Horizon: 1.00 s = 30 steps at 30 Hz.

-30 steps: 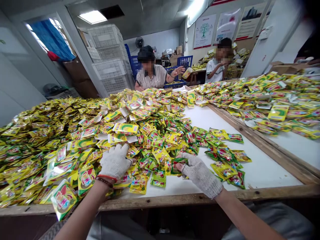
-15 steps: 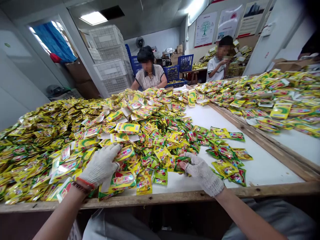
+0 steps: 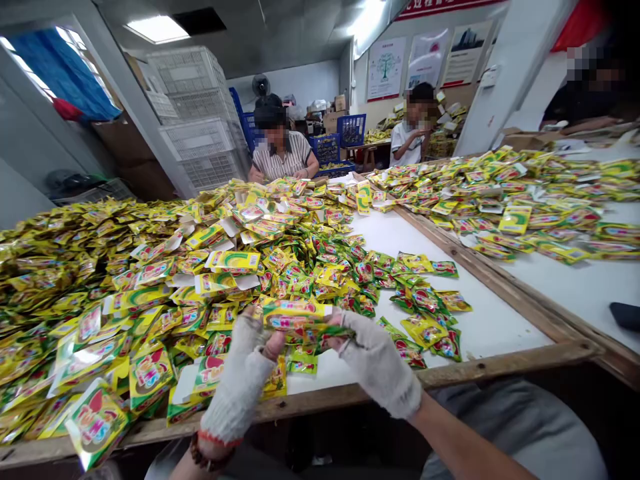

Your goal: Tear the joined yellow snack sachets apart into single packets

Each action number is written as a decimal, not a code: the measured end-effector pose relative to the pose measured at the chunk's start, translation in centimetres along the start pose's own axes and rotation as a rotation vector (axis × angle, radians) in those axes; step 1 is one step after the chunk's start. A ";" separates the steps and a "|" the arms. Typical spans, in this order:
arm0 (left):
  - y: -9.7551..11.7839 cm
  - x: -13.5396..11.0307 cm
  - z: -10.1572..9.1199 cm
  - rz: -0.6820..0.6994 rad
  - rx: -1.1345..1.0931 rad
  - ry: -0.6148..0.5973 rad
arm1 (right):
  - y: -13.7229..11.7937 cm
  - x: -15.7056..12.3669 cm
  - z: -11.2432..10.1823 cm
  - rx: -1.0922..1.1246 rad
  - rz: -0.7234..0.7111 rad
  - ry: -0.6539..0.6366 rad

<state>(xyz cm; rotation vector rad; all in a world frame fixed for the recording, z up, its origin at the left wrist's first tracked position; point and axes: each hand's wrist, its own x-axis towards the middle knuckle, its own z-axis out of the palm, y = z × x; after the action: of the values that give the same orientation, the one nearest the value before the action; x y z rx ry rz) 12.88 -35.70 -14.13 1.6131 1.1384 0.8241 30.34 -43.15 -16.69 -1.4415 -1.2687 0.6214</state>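
Both of my hands wear whitish knit gloves with bare fingertips. My left hand (image 3: 243, 373) grips a small yellow and green carton (image 3: 295, 308), held sideways above the table. Close to the carton's right end, my right hand (image 3: 377, 360) pinches a shiny green and yellow packet (image 3: 317, 333) just below it. Whether the packet is partly inside the carton I cannot tell. Beyond my hands lie a heap of loose packets (image 3: 425, 300) and, to the left, more printed cartons (image 3: 233, 260). One carton (image 3: 97, 423) overhangs the front edge.
A wooden rail (image 3: 340, 398) edges the white table (image 3: 480, 327), and a wooden divider (image 3: 450, 248) crosses it. More cartons (image 3: 515, 219) lie beyond the divider. A dark flat object (image 3: 625, 315) rests at far right. Across the table sits a person in a striped shirt (image 3: 285, 160); others are farther back.
My left hand has lifted a carton from the pile and moved right. My right hand has brought a packet up to it. The view has swung slightly right.
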 end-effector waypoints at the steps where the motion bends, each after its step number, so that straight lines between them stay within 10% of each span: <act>1: -0.2 0.0 -0.4 0.130 0.211 0.097 | 0.2 0.3 -0.5 0.044 0.109 -0.019; 4: -0.7 -0.1 -1.0 0.502 0.823 0.161 | 0.7 0.4 -1.6 0.166 0.272 -0.162; 7: -1.5 0.0 -0.5 0.582 1.086 0.004 | 0.8 -0.1 -1.7 0.284 0.310 -0.226; 13: -3.4 0.5 0.4 0.458 1.124 0.053 | 1.5 -0.2 -2.0 0.331 0.364 0.001; 23: -4.6 -0.1 1.6 0.807 1.150 0.085 | 1.1 0.0 -1.9 -0.339 0.108 -0.074; 30: -4.9 -0.4 2.4 0.695 1.186 0.192 | 0.6 0.3 -1.7 -0.303 0.136 -0.202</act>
<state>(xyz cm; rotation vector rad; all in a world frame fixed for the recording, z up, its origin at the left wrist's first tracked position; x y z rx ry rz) 13.43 -36.30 -19.55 3.0815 1.2943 0.7510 32.20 -43.41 -16.66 -1.7610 -1.4787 0.7018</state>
